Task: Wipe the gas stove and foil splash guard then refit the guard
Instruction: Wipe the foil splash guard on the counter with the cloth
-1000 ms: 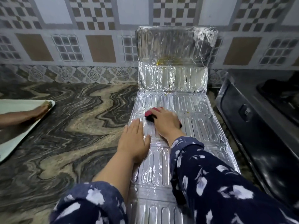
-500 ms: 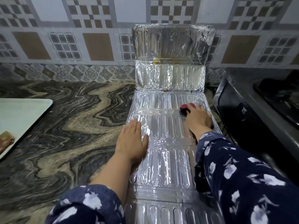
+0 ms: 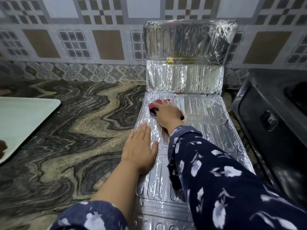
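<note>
The foil splash guard (image 3: 211, 123) lies flat on the marble counter, its far panel (image 3: 189, 45) propped upright against the tiled wall, with yellow-brown grease marks near the fold. My right hand (image 3: 167, 113) presses a red and black scrub sponge (image 3: 153, 106) onto the guard's far left part. My left hand (image 3: 139, 148) rests flat, fingers together, on the guard's left edge, holding it down. The black gas stove (image 3: 272, 123) stands at the right, beside the guard.
The dark swirled marble counter (image 3: 74, 130) stretches to the left. A pale tray (image 3: 21, 120) sits at the left edge with something brown on it. The patterned tile wall runs along the back.
My right hand has slid the sponge from the guard's right side to its far left. My left hand has stayed pressed on the left edge.
</note>
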Motion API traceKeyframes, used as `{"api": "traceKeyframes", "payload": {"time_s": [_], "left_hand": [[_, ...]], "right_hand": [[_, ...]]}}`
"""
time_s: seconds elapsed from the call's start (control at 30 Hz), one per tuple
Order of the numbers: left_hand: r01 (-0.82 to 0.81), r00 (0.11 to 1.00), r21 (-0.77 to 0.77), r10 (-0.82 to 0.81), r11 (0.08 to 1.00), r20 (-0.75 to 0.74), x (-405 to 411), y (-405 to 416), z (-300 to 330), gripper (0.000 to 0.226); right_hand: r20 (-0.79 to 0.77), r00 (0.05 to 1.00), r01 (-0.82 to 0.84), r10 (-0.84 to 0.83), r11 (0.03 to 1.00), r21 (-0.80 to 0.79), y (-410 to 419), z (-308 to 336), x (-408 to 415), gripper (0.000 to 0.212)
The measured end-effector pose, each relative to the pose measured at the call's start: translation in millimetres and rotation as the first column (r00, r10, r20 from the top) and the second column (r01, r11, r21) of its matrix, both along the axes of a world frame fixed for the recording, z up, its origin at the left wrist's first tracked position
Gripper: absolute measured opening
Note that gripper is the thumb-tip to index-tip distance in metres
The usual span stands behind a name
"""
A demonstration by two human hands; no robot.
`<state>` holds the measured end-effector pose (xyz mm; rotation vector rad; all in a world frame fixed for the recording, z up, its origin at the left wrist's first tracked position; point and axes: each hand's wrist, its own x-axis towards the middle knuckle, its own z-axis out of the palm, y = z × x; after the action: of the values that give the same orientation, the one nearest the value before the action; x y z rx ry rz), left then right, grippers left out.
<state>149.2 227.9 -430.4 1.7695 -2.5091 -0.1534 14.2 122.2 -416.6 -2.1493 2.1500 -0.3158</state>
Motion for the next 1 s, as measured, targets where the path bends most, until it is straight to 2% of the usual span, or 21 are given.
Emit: {"api": "traceKeyframes", "payload": {"time_s": [0.07, 0.17, 0.4, 0.53, 0.57, 0.63, 0.77, 1.0], "left_hand": [[-0.002, 1.0, 0.006, 0.002, 1.0, 0.003, -0.6, 0.7, 1.3, 0.066], [-0.006, 1.0, 0.029, 0.006, 1.0, 0.013, -0.6, 1.7, 3.2, 0.066], [0.006, 1.0, 0.059, -0.007, 0.998, 0.014, -0.3, 3.2, 5.0, 0.066], [0.009, 1.0, 0.092, -0.009, 0.996, -0.002, 1.0, 4.4, 12.8, 0.067], [0.009, 1.0, 0.1, -0.01, 0.995, 0.006, 0.7, 5.3, 15.7, 0.067], [0.009, 1.0, 0.11, -0.012, 0.994, 0.028, -0.8, 6.6, 20.4, 0.066], [0.005, 0.998, 0.149, -0.015, 0.989, 0.066, -2.5, 8.9, 19.6, 0.062], [0.047, 0.994, 0.129, -0.059, 0.991, 0.091, 4.3, 26.2, 13.5, 0.069]], "right_hand": [[0.012, 1.0, -0.007, 0.007, 1.0, 0.01, 10.0, 0.3, -12.2, 0.046], [0.041, 0.994, 0.098, -0.099, 0.995, 0.02, 39.3, 1.6, -39.7, 0.049], [-0.009, 0.954, 0.301, -0.301, 0.952, 0.062, 107.7, 5.0, -90.1, 0.055], [0.094, 0.934, 0.346, -0.344, 0.938, -0.009, 146.4, 18.3, -89.5, 0.053], [0.129, 0.932, 0.346, -0.34, 0.938, -0.024, 153.6, 20.9, -88.0, 0.049], [0.1, 0.947, 0.307, -0.304, 0.952, -0.006, 162.5, 20.2, -84.8, 0.039], [-0.027, 0.956, 0.293, -0.293, 0.939, 0.18, 166.3, 5.3, -87.2, 0.055], [-0.057, 0.956, 0.292, -0.287, 0.936, 0.194, 184.0, 1.4, -83.0, 0.057]]}}
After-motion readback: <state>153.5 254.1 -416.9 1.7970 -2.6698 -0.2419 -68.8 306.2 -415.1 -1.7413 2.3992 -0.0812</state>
